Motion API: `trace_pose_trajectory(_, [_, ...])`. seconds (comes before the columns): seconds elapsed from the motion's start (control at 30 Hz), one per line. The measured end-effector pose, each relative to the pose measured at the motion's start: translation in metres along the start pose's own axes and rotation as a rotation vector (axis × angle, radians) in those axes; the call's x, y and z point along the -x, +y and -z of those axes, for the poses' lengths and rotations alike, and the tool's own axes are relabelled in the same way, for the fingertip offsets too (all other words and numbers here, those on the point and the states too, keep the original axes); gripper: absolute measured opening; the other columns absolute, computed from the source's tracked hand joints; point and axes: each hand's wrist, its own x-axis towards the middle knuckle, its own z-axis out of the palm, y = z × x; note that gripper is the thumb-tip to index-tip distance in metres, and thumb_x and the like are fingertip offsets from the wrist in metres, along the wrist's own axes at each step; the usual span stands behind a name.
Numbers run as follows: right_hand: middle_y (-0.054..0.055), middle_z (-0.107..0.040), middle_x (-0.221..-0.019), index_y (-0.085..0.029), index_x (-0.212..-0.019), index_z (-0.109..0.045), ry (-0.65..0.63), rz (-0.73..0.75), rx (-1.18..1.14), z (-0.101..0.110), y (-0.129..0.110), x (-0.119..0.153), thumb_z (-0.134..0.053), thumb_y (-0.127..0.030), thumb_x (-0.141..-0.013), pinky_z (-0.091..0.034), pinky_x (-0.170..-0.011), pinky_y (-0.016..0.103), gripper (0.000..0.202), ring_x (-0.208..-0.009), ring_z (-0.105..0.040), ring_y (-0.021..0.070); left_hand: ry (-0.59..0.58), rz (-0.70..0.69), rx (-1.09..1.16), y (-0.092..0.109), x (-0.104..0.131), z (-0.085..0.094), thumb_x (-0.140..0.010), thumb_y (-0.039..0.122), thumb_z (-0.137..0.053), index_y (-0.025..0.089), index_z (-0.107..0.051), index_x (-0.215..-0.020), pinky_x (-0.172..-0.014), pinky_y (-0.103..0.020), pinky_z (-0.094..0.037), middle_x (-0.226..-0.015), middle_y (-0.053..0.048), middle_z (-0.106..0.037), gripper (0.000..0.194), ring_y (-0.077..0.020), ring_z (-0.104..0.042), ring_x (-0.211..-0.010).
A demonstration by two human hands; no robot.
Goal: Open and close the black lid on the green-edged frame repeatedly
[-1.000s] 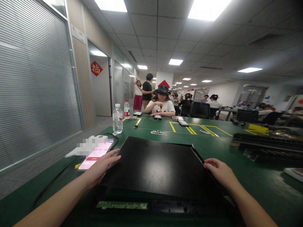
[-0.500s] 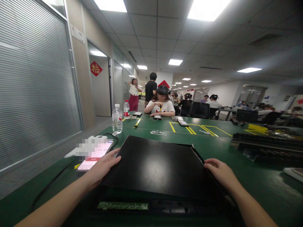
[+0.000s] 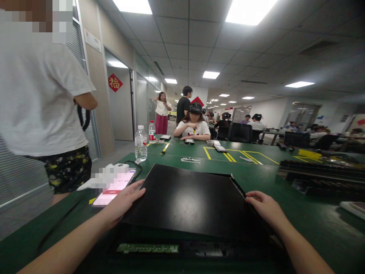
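Note:
A large black display panel with a glossy face lies tilted over the table in front of me. My left hand grips its left edge, thumb on top and the other fingers partly hidden beneath. On the opposite side, my right hand is closed on the panel's right edge, where a thin dark frame shows alongside. Below the near edge, a narrow green circuit board sits in a dark strip. What lies under the panel is hidden.
Left of the panel lies a lit phone beside a cable. Two bottles, a clear one and a red-labelled one, stand beyond. Dark strips are stacked at right on the green table. A co-worker sits opposite.
A person in a white shirt has come into view at the left. Standing people at the back have shifted slightly. My hands and the panel hold nearly still.

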Motion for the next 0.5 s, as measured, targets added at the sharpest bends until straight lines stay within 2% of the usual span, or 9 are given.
trace_pose_trajectory(0.3, [0.004,-0.071,-0.082,-0.021,-0.081,-0.067,0.013,0.01,-0.017,-0.0013,0.0025,-0.0015,-0.056,-0.037,-0.065,-0.043,-0.065,0.027,0.025,-0.075,-0.064,0.0196,-0.036,0.041,0.101,-0.0019,-0.002,0.0058,-0.071,0.02,-0.065,0.017,-0.038,-0.132,-0.065,-0.033,-0.055,-0.092,-0.01,-0.073,0.066,-0.0267,-0.069,-0.083])
trace_pose_trajectory(0.5, [0.004,-0.071,-0.079,-0.02,-0.081,-0.067,0.0,0.018,-0.035,-0.0029,0.0049,-0.0035,-0.056,-0.036,-0.065,-0.043,-0.062,0.025,0.025,-0.072,-0.064,0.0187,-0.035,0.034,0.107,-0.0025,-0.0047,0.0064,-0.071,0.017,-0.064,0.016,-0.039,-0.13,-0.063,-0.032,-0.055,-0.089,-0.01,-0.074,0.064,-0.0258,-0.07,-0.081])
